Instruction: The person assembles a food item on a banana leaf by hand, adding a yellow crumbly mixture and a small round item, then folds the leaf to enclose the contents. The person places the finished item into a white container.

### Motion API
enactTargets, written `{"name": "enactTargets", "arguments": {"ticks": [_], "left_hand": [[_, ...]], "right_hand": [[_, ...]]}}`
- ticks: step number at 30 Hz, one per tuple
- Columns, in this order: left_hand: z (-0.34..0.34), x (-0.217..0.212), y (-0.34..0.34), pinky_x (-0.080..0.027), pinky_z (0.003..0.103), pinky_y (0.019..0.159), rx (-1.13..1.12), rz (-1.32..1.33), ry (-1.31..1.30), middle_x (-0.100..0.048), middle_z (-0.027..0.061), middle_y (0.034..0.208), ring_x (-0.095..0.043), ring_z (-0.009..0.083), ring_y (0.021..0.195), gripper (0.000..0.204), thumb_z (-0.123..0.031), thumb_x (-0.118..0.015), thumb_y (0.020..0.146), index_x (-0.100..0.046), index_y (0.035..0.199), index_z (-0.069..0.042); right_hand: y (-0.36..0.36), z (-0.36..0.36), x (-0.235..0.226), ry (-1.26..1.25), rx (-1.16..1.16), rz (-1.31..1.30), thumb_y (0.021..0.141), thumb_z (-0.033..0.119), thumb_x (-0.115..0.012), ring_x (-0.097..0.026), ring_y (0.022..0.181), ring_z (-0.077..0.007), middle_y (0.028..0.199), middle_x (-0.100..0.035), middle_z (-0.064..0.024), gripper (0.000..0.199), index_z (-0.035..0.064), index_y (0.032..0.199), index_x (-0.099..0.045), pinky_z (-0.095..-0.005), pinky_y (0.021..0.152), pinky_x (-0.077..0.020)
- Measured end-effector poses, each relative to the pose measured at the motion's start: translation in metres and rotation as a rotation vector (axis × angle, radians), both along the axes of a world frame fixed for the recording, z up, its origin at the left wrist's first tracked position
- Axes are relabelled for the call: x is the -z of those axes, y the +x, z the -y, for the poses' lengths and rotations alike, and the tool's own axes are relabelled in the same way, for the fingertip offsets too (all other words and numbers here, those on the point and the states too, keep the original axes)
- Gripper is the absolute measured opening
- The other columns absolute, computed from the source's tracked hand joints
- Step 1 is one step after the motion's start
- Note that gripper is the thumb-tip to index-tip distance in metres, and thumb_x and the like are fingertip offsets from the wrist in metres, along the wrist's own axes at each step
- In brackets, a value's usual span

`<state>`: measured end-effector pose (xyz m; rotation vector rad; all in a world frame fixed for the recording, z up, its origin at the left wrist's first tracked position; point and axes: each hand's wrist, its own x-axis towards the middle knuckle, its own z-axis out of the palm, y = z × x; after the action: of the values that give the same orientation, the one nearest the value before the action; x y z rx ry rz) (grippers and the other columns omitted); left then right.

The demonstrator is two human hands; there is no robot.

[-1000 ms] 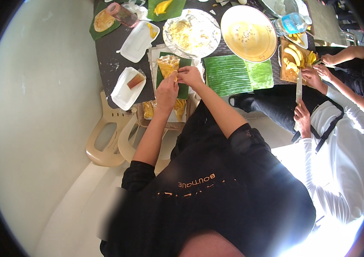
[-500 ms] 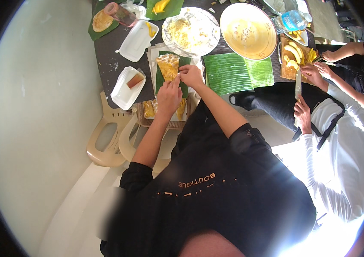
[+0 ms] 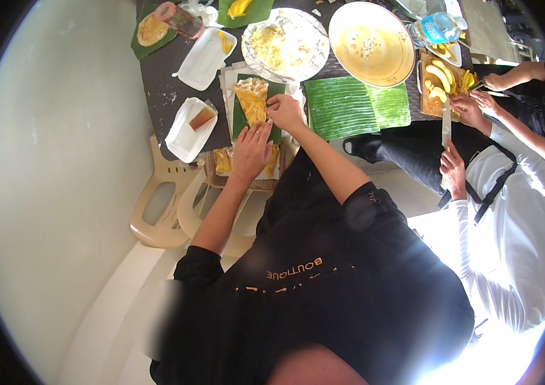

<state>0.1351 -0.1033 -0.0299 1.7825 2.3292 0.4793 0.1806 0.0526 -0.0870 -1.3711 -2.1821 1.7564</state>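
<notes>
I look down on a dark table (image 3: 157, 83) crowded with food. My left hand (image 3: 251, 151) lies flat and open, fingers spread, pressing the near end of a green leaf strip (image 3: 241, 122) that carries a yellow flat cake (image 3: 252, 101). My right hand (image 3: 284, 111) sits at about two o'clock from the left one, fingers curled and pinching the right edge of the leaf strip just beside the cake; how tight the pinch is I cannot tell.

The relation that matters: the cake lies at twelve o'clock from my left hand and at about ten o'clock from my right, touching neither palm. Its long axis runs from six to twelve, away from my body, in line with the leaf strip under it. The right hand is the nearer of the two, almost touching the cake's lower right corner; the left stays at the strip's near end.

At nine o'clock from the left hand stands a white foam tray (image 3: 189, 122) with a brown block in it. At three o'clock from my right hand a large banana leaf (image 3: 349, 106) lies spread out. Farther out, around one o'clock, sit a white plate (image 3: 311, 38) of pale crumbly food and a yellow bowl (image 3: 400, 48). At three o'clock another person's hands work at a cutting board (image 3: 427, 106) with sliced yellow fruit.
</notes>
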Motion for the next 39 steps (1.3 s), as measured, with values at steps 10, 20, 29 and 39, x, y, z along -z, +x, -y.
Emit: {"name": "enactTargets", "arguments": {"ticks": [10,20,29,39], "left_hand": [[0.003,-0.010,-0.009,-0.038,0.044,0.100,0.002,-0.007,-0.003,-0.056,0.0149,0.123,-0.049,0.0334,0.118,0.053,-0.014,-0.059,0.083,-0.044,0.132,-0.003],[0.016,0.013,-0.039,-0.047,0.040,0.087,-0.750,0.562,0.323,-0.062,0.0192,0.108,-0.061,0.0330,0.099,0.038,-0.015,-0.055,0.087,-0.052,0.123,-0.001],[-0.031,0.050,-0.060,-0.051,0.038,0.080,-0.919,0.739,0.357,-0.066,0.0189,0.101,-0.066,0.0295,0.090,0.044,-0.013,-0.062,0.080,-0.054,0.121,-0.002],[-0.043,0.063,-0.079,-0.052,0.037,0.078,-0.919,0.734,0.205,-0.070,0.0130,0.091,-0.068,0.0277,0.085,0.043,-0.019,-0.064,0.074,-0.062,0.114,-0.004]], "right_hand": [[0.020,-0.015,0.002,-0.101,0.009,-0.058,0.074,0.019,-0.067,-0.069,0.072,-0.0215,0.078,-0.070,-0.0103,0.023,0.0038,0.091,-0.069,-0.0313,0.071,-0.0531],[0.037,-0.041,-0.021,-0.317,-0.142,0.065,0.086,0.014,-0.062,-0.066,0.079,-0.0136,0.094,-0.068,-0.0064,0.032,-0.0002,0.114,-0.059,-0.0251,0.064,-0.0520],[-0.016,-0.024,0.002,-0.270,0.042,0.053,0.079,0.010,-0.066,-0.064,0.074,-0.0135,0.091,-0.066,-0.0086,0.044,-0.0046,0.120,-0.056,-0.0263,0.059,-0.0512],[-0.031,-0.011,0.065,-0.049,0.090,0.075,0.077,0.008,-0.069,-0.062,0.066,-0.0140,0.084,-0.066,-0.0063,0.037,-0.0010,0.113,-0.062,-0.0239,0.054,-0.0493]]}}
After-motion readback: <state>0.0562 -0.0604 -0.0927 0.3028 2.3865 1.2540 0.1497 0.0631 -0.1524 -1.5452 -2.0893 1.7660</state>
